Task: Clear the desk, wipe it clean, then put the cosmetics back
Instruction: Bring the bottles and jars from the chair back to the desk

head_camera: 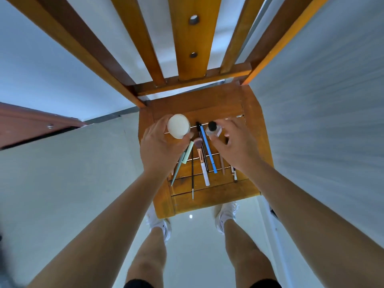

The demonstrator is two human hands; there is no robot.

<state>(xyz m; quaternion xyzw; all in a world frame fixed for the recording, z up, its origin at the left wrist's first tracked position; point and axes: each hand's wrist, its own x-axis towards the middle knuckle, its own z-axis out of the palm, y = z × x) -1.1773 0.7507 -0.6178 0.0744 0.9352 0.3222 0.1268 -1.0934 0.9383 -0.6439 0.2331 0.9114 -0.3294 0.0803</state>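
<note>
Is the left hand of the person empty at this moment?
No, the left hand grips a round white jar, and the right hand grips a black-capped bottle.

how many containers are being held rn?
2: a white-lidded jar in the left hand, a black-capped bottle in the right hand. Palms could hide more.

The left hand (160, 146) and right hand (234, 148) are bare, as are both forearms and both legs. Black shorts (137, 284) show their hems on the thighs. White trainers (161, 226) carry small dark marks.
</note>
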